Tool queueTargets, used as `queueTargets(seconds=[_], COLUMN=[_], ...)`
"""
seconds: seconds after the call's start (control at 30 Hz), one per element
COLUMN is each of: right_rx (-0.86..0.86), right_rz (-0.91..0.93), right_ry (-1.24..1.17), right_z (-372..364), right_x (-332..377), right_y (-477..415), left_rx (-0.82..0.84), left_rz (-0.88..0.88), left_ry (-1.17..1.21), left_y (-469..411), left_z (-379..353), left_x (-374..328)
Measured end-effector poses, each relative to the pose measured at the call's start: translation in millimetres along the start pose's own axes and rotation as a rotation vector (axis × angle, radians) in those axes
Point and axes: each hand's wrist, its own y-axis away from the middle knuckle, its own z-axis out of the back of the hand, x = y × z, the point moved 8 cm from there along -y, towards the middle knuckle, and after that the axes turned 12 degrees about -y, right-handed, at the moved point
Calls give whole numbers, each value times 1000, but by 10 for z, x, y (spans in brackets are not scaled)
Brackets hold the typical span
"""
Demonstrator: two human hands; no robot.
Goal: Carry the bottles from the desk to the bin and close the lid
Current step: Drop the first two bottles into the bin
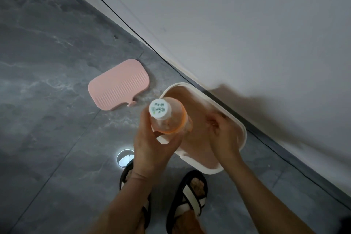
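Observation:
A clear bottle [169, 119] with a white cap and an orange label stands upright in my left hand [152, 142], which grips it around the body just above the near-left rim of the bin. The open bin [241, 129], white-rimmed with a pink inside, sits on the floor against the wall. My right hand [224, 135] hangs over the bin's opening with its fingers curled; whether it holds anything is unclear. The pink ribbed lid [118, 85] lies flat on the floor to the left of the bin.
Dark grey marbled floor tiles [47, 62] stretch to the left. A white wall [247, 24] runs diagonally behind the bin, with a black cable [121, 18] along its base. My sandalled feet [190, 195] stand just in front of the bin. A bright round reflection [124, 158] shows on the floor.

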Motion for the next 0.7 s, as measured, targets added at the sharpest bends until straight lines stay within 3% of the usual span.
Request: queueTargets(seconds=[0.07, 0.17, 0.37, 0.7], right_rx=[-109, -235, -213, -289], right_rz=[242, 312, -100, -135], right_ry=[165, 276, -77, -238], right_z=[338, 569, 487, 414], right_x=[152, 85, -336, -468], right_y=[289, 499, 419, 319], left_rx=[56, 83, 97, 42], left_rz=[38, 127, 289, 492], left_ry=[-13, -59, -170, -46], left_y=[11, -25, -176, -340], left_z=[-196, -456, -974, -1444], left_x=[29, 107, 384, 878])
